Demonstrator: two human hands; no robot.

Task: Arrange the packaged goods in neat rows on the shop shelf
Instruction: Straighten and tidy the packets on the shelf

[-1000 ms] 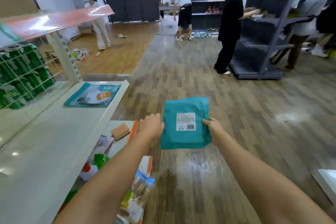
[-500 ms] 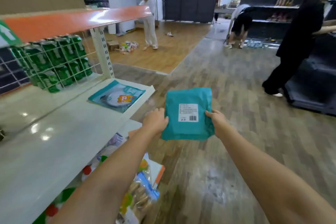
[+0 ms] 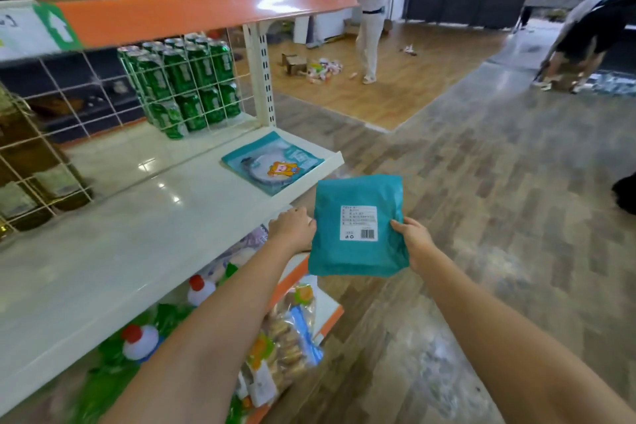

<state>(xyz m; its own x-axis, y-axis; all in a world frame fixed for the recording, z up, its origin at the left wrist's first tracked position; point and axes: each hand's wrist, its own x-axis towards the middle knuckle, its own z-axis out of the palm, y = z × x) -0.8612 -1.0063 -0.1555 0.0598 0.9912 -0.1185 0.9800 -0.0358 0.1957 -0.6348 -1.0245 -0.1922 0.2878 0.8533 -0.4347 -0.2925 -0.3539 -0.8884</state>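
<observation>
Nearer the shelf (image 3: pixel 144 217) now, the teal packet (image 3: pixel 358 227) is clamped between left hand (image 3: pixel 292 227) and right hand (image 3: pixel 414 244); one matching packet (image 3: pixel 272 162) is laid, the row mostly unfilled.

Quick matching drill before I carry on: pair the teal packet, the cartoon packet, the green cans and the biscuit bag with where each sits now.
Things:
1. teal packet
2. cartoon packet
3. green cans
4. biscuit bag

Places:
A. behind the wire grid at the shelf's back
B. lower shelf, under the white one
C. flat near the white shelf's far end
D. in the air, in the grip of the left hand and right hand

Pairs: 1-D, 2-C, 3-A, 4-B
</observation>
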